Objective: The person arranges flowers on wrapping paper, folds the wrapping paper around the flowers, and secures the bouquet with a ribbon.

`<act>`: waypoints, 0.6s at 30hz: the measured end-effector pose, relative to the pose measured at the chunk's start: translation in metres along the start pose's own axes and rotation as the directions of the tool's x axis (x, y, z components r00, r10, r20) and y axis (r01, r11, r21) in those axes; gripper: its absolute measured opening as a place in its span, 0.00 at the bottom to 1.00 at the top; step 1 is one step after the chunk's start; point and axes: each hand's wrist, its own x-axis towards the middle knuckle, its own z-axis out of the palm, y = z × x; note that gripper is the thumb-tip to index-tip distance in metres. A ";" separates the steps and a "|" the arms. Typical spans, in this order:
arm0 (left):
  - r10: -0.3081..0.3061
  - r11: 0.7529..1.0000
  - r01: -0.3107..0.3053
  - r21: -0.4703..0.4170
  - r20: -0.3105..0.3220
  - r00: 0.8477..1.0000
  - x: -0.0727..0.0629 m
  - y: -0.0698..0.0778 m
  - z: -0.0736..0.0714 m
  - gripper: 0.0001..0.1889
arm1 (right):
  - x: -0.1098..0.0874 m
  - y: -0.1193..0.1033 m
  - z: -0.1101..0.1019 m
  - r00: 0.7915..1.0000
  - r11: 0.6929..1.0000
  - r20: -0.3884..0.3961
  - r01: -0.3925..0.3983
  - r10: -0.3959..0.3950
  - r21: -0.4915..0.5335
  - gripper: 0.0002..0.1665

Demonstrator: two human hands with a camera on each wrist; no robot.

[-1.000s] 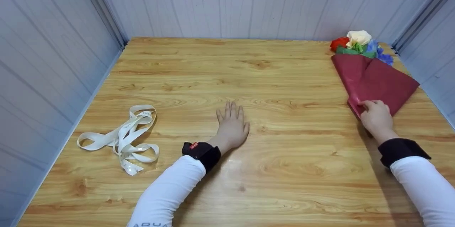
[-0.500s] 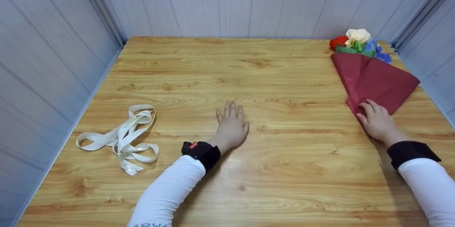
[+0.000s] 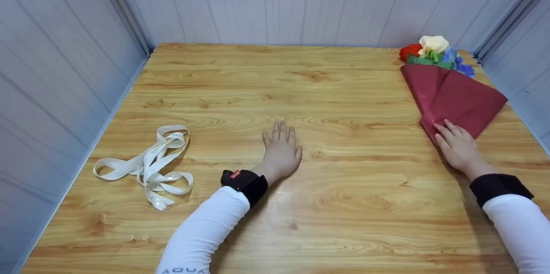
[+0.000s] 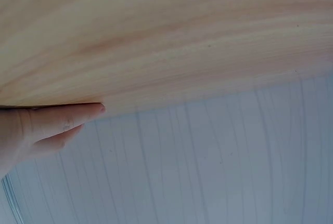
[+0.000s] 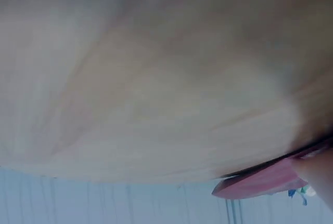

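Observation:
My left hand (image 3: 281, 153) lies flat on the wooden table with its fingers straight; in the left wrist view its fingers (image 4: 65, 120) rest along the tabletop. At the right, my right hand (image 3: 459, 148) rests on the narrow lower end of a bouquet, fingers extended over the dark red wrapping paper (image 3: 462, 98). Red, cream and blue flowers (image 3: 434, 45) with green leaves show at the far end of the paper. In the right wrist view the wrapping paper (image 5: 260, 181) appears beside part of the hand. The bouquet's stem end is hidden under the right hand.
A loose tangle of white printed ribbon (image 3: 148, 164) lies on the left of the table. Pale panelled walls close off the back (image 3: 275, 5) and both sides of the wooden table (image 3: 343, 205). The bouquet's flowers lie near the back right corner.
My right hand has let go of the paper's edge it was pinching, shifted slightly right, and its fingers have straightened onto the wrapping. The left hand has stayed in place.

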 end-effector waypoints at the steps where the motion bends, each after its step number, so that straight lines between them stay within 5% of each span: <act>1: 0.000 1.000 0.000 0.001 -0.003 1.000 0.000 0.000 0.001 0.33 | 0.000 -0.001 -0.001 0.999 1.000 -0.047 0.011 -0.010 0.010 0.33; 7: 0.005 1.000 -0.004 0.003 -0.016 1.000 0.000 -0.001 0.002 0.33 | 0.004 -0.011 -0.007 0.957 0.992 -0.291 0.036 0.001 0.121 0.27; 15: 0.006 1.000 -0.006 -0.005 -0.028 1.000 0.001 -0.001 0.004 0.33 | 0.010 -0.037 -0.010 0.876 0.983 -0.476 0.013 0.078 0.185 0.22; 18: 0.008 1.000 -0.008 0.002 -0.031 0.999 0.001 -0.001 0.004 0.33 | 0.012 -0.046 -0.005 0.841 0.988 -0.540 0.059 0.029 0.145 0.18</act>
